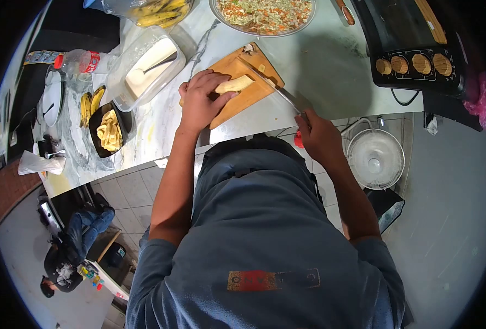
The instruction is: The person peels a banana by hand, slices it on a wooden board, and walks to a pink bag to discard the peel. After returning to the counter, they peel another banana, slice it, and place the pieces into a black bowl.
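Note:
My left hand (203,98) holds a peeled banana (235,84) down on the wooden cutting board (227,112), its fingers wrapped over the near part. In my right hand (318,133) is a knife (284,96), gripped by the handle; its blade slants up and left across the board, just right of the banana's cut end. Small cut bits (261,68) lie on the board beyond the blade, and a dark-and-pale scrap (248,49) rests near its far corner.
Left of the board stand a plastic tub (128,102) of white cream with a spoon, a black bowl (123,125) of peels, bananas (85,109) and a bottle (81,62). A bowl of chopped mix (265,32) is at the back; a black stove (418,82) is right. A person (62,263) sits lower left.

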`<action>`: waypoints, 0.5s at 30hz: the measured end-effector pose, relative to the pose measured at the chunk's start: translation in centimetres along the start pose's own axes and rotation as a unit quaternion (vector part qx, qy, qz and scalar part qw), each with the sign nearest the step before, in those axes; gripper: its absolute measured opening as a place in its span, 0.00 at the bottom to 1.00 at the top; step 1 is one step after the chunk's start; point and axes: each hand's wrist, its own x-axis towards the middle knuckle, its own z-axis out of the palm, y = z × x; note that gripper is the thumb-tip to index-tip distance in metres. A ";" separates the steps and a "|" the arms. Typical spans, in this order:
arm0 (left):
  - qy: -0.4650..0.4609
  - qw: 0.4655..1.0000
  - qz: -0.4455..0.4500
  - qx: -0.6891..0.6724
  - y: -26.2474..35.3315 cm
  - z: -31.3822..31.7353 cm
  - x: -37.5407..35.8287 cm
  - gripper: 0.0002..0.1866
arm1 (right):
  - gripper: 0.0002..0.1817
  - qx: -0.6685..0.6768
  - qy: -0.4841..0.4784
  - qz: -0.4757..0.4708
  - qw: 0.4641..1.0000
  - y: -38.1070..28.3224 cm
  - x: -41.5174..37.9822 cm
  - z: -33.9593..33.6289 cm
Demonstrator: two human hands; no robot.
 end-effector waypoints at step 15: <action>0.035 0.999 0.015 0.001 -0.4 0.4 0.0 0.19 | 0.15 0.018 0.028 -0.054 0.998 -2.2 0.5 0.8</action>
